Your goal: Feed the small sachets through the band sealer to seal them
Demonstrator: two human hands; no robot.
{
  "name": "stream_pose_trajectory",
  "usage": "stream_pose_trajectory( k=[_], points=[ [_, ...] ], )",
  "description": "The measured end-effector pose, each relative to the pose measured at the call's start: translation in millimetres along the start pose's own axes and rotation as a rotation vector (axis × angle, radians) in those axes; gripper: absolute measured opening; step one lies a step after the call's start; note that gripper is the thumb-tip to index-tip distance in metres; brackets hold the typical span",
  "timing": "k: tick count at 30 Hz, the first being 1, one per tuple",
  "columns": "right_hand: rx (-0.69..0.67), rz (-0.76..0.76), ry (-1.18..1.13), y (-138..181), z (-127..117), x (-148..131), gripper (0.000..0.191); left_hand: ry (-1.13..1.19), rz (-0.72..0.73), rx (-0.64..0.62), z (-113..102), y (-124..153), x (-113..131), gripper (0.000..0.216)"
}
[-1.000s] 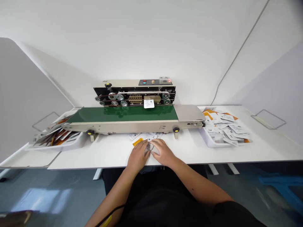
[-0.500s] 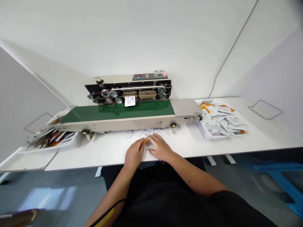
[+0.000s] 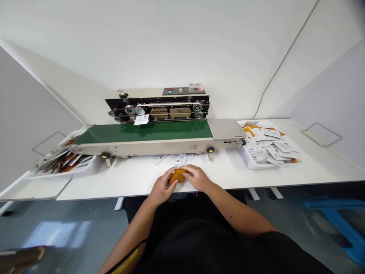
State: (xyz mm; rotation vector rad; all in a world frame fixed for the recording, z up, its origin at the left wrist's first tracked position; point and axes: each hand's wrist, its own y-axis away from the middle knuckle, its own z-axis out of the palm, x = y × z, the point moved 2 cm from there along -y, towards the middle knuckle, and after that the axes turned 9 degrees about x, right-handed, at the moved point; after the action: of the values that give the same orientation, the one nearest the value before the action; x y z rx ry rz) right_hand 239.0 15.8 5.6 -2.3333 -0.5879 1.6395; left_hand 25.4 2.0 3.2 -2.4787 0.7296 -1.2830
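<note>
An orange sachet (image 3: 178, 175) is held between both hands, above the front part of the white table. My left hand (image 3: 163, 186) grips its left side, thumb on the near face and fingers behind. On the opposite side, my right hand (image 3: 198, 178) is closed on the sachet's right edge. Just beyond my fingers, several white printed sachets (image 3: 177, 159) lie partly under the conveyor. A white sachet (image 3: 142, 120) sits in the rollers of the band sealing machine (image 3: 157, 99), hanging over the green belt (image 3: 171, 131).
At the right, a white bin (image 3: 253, 164) is heaped with white and orange sachets. Another white bin (image 3: 91, 169) under the belt's left end holds more sachets. A blue stool (image 3: 336, 220) stands on the floor at right.
The orange sachet has turned so its broad face shows, with both hands now on its sides. In the sealing machine, the white sachet has travelled left and tilted.
</note>
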Motion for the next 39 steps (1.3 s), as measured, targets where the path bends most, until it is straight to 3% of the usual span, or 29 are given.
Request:
stream_pose_trajectory(
  k=[3, 11, 18, 23, 27, 30, 33, 37, 39],
  points=[
    [-0.005, 0.024, -0.046, 1, 0, 1, 0.035, 0.085, -0.068, -0.006, -1, -1, -1, 0.054],
    [0.092, 0.107, -0.040, 3, -1, 6, 0.026, 0.219, -0.216, 0.064, 1, -1, -6, 0.023],
    [0.085, 0.176, -0.065, 4, -1, 7, 0.020, 0.273, -0.278, 0.077, 1, -2, -5, 0.023],
    [-0.157, 0.256, -0.022, 5, -9, -1, 0.023, 0.270, -0.289, 0.084, -1, -3, -1, 0.022],
    [-0.419, 0.240, 0.059, 4, -23, -13, 0.025, 0.253, -0.253, -0.004, -2, -5, 2, 0.022],
    [-0.459, 0.214, 0.050, -7, -48, -24, 0.025, 0.269, -0.216, -0.036, -1, -5, 1, 0.027],
    [-0.316, 0.215, -0.062, -30, -86, -37, 0.031, 0.288, -0.193, -0.007, -2, -4, -1, 0.030],
    [0.174, 0.206, -0.224, -70, -134, -47, 0.041, 0.278, -0.179, -0.005, -2, -4, -1, 0.028],
    [0.344, 0.202, -0.246, -87, -149, -48, 0.044, 0.265, -0.178, -0.007, -2, -4, 0, 0.029]
  ],
)
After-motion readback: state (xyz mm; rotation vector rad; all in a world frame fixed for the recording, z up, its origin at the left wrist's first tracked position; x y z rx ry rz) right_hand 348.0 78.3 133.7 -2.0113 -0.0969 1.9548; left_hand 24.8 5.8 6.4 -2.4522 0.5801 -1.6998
